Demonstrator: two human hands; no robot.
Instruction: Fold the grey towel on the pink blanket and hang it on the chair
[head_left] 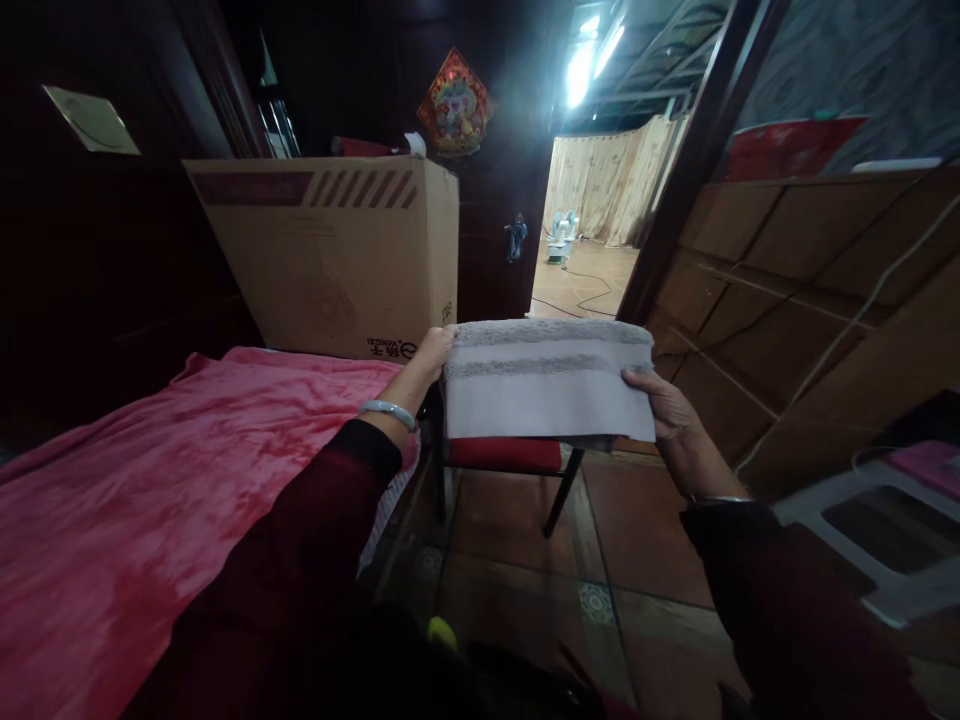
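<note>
A folded grey and white cloth, which looks like a towel, is stretched level between my two hands. It has fluffy grey bands along the top and a smooth pale lower part. My left hand grips its upper left corner, with a pale bangle on that wrist. On the other side, my right hand holds the right edge, thumb lying on the front face. Behind and below the towel is a chair with a red seat, partly hidden by it.
A bed or couch with a pink blanket lies to the left, a large cardboard box behind it. Wooden cabinets and a white plastic stool stand at right. An open doorway shows a fan beyond.
</note>
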